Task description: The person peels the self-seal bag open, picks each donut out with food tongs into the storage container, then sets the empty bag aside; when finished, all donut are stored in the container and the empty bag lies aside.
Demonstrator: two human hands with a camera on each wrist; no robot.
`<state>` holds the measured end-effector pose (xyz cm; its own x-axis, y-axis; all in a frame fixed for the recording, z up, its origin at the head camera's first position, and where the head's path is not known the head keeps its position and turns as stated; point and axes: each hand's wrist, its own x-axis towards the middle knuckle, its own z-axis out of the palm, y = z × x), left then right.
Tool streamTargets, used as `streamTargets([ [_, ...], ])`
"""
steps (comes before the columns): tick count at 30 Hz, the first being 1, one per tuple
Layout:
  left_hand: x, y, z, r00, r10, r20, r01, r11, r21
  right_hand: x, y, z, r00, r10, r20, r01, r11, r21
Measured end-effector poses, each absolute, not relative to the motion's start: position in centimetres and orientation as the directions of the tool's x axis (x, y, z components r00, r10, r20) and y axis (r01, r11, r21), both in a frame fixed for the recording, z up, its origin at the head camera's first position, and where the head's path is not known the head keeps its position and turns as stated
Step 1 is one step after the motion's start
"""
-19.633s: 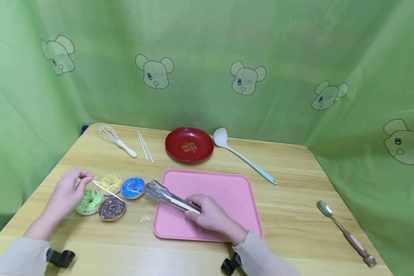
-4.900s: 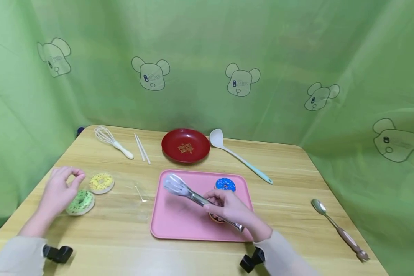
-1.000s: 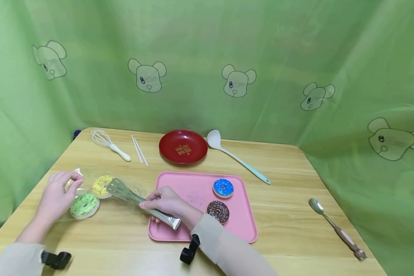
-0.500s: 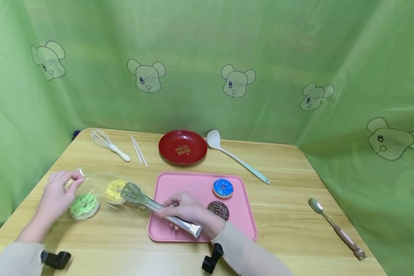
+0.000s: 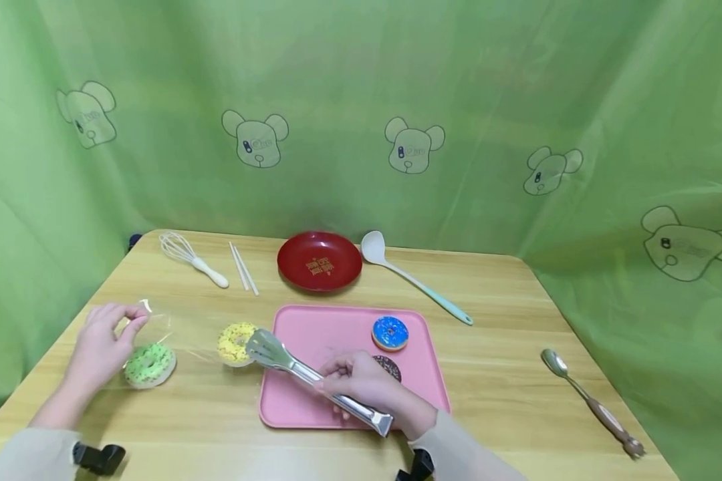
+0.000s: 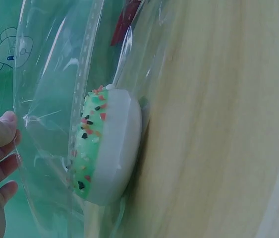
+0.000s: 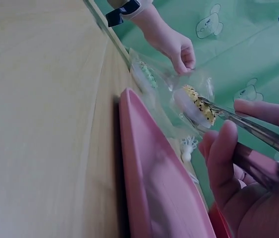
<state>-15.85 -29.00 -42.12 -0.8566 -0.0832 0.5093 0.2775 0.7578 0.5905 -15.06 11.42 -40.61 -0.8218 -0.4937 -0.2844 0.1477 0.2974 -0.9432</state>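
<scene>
1. R hand (image 5: 367, 391) grips metal tongs (image 5: 313, 377), fingers curled round the handles, squeezed. Tong tips just ahead-left of the hand clamp the yellow donut (image 5: 236, 343).
2. Yellow donut sits at the mouth of the clear bag (image 5: 174, 327), just left of the pink tray (image 5: 343, 327), not yet over its rim as far as I can tell.
3. L hand (image 5: 105, 337) pinches the bag's far edge btw thumb & fingertips; green donut (image 5: 150, 365) lies in the bag right beside it, touching the table (image 5: 517, 321).
4. Risks, my judgement: slick tong blades + smooth glazed ring = donut could slip or twist out if the squeeze eases. Film may cling & drag along w/ the donut, tugging the green one. Tray rim could catch the donut's underside if carried low.
5. Materials: donuts look like hard plastic, white base, sprinkled tops; bag is thin crinkly film; tongs polished steel, flat slotted ends; tray matte, rounded corners.
6. Behind the R hand on the tray: blue donut (image 5: 390, 333), chocolate donut (image 5: 391, 366) partly hidden by the knuckles.
</scene>
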Motion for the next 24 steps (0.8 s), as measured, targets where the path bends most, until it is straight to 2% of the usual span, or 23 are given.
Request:
streamTargets([
  [6,-15.8,-29.0,-42.2,-0.856,-0.089,0.509,0.274,0.758,0.593,-14.7,14.5,-40.3,-0.823,-0.511,-0.249,0.094,0.31,-0.946],
  [12,-15.9,-28.9,-42.0,-0.849,-0.081,0.523,0.285,0.763,0.58,-15.2,17.3,-40.0,-0.854,-0.47,-0.224,0.076,0.312,-0.947],
  [24,-15.8,-28.9,-41.7,-0.837,-0.083,0.54,0.293,0.766,0.572,-15.7,20.0,-39.0,-0.886,-0.418,-0.202,0.023,0.395,-0.919],
])
